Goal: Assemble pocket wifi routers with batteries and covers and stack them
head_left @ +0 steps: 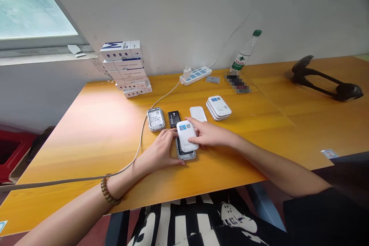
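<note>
Pinched in my right hand [206, 132] is a white back cover [188, 137] with a blue label and a QR code. It hangs over an opened white pocket Wi-Fi device [186, 156], which has a black battery inside and is partly hidden. My left hand [164, 148] grips that device by its left side, thumb at the bottom edge and fingers near the top. Just behind lies a loose black battery [174, 118] marked 3000mAh. Left of the battery are stacked opened devices [156, 119] with a printed label and no cover on top. Another white piece [198, 113] lies behind my right hand.
White covers or devices [219, 107] are piled to the right. Several white boxes [127, 69] stand stacked at the back left. A power strip [196, 75], a water bottle [243, 55] and a black stand-like object [323, 78] line the back. A cable [141, 134] crosses over my left forearm.
</note>
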Demonstrator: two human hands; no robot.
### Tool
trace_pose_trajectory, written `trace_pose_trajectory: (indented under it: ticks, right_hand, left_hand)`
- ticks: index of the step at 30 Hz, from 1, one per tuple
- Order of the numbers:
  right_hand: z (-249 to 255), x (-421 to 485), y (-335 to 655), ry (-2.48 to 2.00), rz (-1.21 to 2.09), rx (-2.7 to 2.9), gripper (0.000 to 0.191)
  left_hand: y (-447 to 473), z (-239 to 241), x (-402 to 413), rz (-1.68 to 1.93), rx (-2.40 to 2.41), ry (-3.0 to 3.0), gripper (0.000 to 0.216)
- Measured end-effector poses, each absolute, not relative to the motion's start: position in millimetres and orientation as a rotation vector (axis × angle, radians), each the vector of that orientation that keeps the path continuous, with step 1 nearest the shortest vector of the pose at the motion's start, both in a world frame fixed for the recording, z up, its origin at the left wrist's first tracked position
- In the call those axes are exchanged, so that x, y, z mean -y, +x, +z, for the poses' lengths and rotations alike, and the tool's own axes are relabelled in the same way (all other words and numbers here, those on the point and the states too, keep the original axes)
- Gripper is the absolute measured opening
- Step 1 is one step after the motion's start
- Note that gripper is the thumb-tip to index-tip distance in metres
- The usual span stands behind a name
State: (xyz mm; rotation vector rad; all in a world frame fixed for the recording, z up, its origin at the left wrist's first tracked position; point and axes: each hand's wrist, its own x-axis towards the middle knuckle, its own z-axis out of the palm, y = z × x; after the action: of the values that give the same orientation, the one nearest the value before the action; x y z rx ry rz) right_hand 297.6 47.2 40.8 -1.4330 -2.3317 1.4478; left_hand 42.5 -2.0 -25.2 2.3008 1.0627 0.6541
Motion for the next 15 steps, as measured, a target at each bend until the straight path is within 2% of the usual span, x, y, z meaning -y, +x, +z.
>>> trace_pose_trajectory:
  ticks: [3, 7, 12, 15]
  right_hand:
    - [36.2, -47.7, 295.4, -1.421, 1.480, 2.395, 0.064]
    - [32.1, -48.6, 291.8, -1.475, 1.408, 2.425, 0.047]
    - [33.0, -48.9, 291.5, -1.352, 1.370, 2.482, 0.052]
    - [32.5, -49.5, 291.9, -1.298, 1.371, 2.488, 0.054]
  left_hand:
    - [42.2, -29.4, 1.6, 0.708, -1.082, 2.230, 0.082]
    - [42.9, -32.2, 1.6, 0.689, -1.129, 2.157, 0.093]
    - [43.4, -31.0, 1.9, 0.669, -1.122, 2.138, 0.083]
    - [42.6, -30.6, 1.3, 0.673, -1.086, 2.178, 0.085]
